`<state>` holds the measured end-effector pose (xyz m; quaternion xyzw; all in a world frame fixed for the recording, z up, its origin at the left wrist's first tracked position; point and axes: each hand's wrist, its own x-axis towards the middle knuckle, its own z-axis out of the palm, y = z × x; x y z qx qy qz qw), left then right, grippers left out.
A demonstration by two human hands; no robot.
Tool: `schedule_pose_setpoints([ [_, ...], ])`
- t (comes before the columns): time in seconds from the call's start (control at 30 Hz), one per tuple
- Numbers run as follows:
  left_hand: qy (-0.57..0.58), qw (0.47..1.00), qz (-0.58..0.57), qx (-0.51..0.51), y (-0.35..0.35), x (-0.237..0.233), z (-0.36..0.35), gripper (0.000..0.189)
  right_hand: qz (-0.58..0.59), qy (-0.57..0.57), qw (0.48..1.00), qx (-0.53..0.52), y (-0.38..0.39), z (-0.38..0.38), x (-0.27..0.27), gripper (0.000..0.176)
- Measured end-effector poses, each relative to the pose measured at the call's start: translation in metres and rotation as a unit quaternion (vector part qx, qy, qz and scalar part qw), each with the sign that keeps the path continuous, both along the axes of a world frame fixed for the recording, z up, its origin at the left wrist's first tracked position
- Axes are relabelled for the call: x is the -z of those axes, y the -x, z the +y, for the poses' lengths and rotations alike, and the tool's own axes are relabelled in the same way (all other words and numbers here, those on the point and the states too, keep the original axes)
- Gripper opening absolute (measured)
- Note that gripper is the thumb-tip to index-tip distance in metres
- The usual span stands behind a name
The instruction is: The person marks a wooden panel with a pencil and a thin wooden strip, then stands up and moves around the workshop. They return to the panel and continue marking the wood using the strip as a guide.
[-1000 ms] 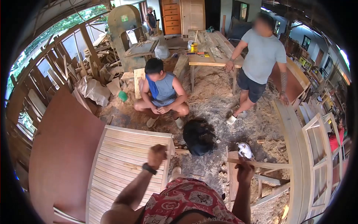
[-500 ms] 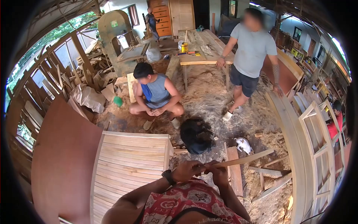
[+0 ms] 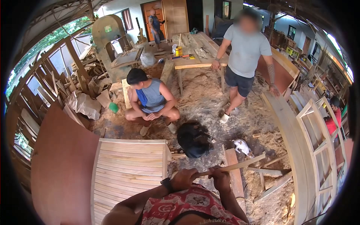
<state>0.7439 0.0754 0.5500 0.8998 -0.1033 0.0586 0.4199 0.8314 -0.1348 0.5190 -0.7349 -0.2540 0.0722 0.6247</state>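
Observation:
A narrow strip of wood (image 3: 243,164) runs across in front of my body, its longer free part pointing right. My left hand (image 3: 183,179), with a dark watch at the wrist, is closed around the strip's left end. A short way along, my right hand (image 3: 219,177) grips the same strip, and a bit of bare wood shows between the two hands. Left of my hands lies a slatted wooden panel (image 3: 129,161). A black dog (image 3: 193,139) lies on the floor just beyond them, and a small white animal (image 3: 242,147) lies beyond the strip.
One person (image 3: 152,95) squats ahead; another (image 3: 247,56) stands beside a wooden worktable (image 3: 202,62). A band saw (image 3: 112,45) stands at the back left. Long planks (image 3: 288,150) and a wooden frame (image 3: 318,146) line the right. Offcuts (image 3: 275,185) lie on the sawdust-covered floor.
My hands have moved slightly apart along the strip, showing wood between them. The whole view has shifted a little. The squatting person's head has turned further to the left.

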Motion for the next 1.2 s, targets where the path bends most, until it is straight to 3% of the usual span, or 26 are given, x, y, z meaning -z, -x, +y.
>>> schedule_pose_setpoints([
  [0.03,0.020,0.999,0.032,-0.020,0.002,0.000,0.001,0.021,0.313,-0.177,0.932,0.040,-0.004,0.000,-0.002,0.016],
  [0.27,0.005,0.998,0.053,-0.019,0.004,0.013,0.000,0.018,0.344,-0.217,0.912,0.051,-0.004,-0.010,0.007,0.009],
  [0.33,0.010,0.999,0.036,-0.025,0.004,0.016,-0.002,0.018,0.222,-0.165,0.959,0.067,-0.003,-0.014,0.016,0.009],
  [0.37,0.014,0.999,0.019,-0.032,0.005,0.017,-0.002,0.018,0.222,-0.165,0.959,0.068,-0.009,-0.018,0.020,0.009],
  [0.43,0.004,0.999,0.009,-0.038,0.007,0.020,-0.001,0.018,0.263,-0.286,0.918,0.074,-0.024,-0.035,0.025,0.007],
  [0.47,-0.006,0.999,0.000,-0.045,0.008,0.021,0.001,0.018,0.329,-0.355,0.869,0.106,-0.031,-0.043,0.020,0.006],
  [0.57,-0.010,0.994,0.093,-0.050,0.014,0.005,0.003,0.018,0.296,-0.402,0.855,0.139,-0.059,-0.082,0.031,0.003],
  [0.77,-0.072,0.993,0.075,-0.053,0.022,0.035,0.014,0.016,0.285,-0.473,0.796,0.249,-0.100,-0.182,0.031,0.011],
  [0.87,-0.028,0.997,0.038,-0.068,0.017,0.039,0.021,0.015,0.285,-0.484,0.765,0.315,-0.096,-0.190,0.022,0.017],
  [0.93,0.004,0.994,0.053,-0.094,0.010,0.010,0.010,0.017,0.284,-0.411,0.815,0.294,-0.080,-0.164,0.004,0.026],
  [0.97,0.036,0.989,0.069,-0.123,0.007,0.000,0.004,0.021,0.279,-0.402,0.844,0.218,-0.077,-0.158,0.025,0.035],
  [1.0,0.036,0.990,0.070,-0.119,0.003,0.002,0.001,0.021,0.247,-0.310,0.901,0.178,-0.070,-0.145,0.040,0.045],
  [1.03,0.040,0.993,0.052,-0.098,-0.002,0.006,-0.001,0.022,0.339,-0.386,0.856,0.057,-0.062,-0.127,0.038,0.057],
  [1.1,0.043,0.996,0.033,-0.076,-0.009,0.007,-0.007,0.022,0.312,-0.339,0.885,-0.064,-0.043,-0.088,0.048,0.075],
  [1.13,0.101,0.987,0.110,-0.064,-0.013,0.006,-0.011,0.024,0.326,-0.320,0.883,-0.106,-0.031,-0.070,0.041,0.080],
  [1.17,0.158,0.968,0.187,-0.051,-0.017,0.004,-0.016,0.026,0.335,-0.294,0.885,-0.136,-0.022,-0.053,0.028,0.081],
  [1.2,0.157,0.968,0.187,-0.050,-0.020,0.000,-0.022,0.026,0.350,-0.335,0.858,-0.174,-0.013,-0.038,0.007,0.067],
])
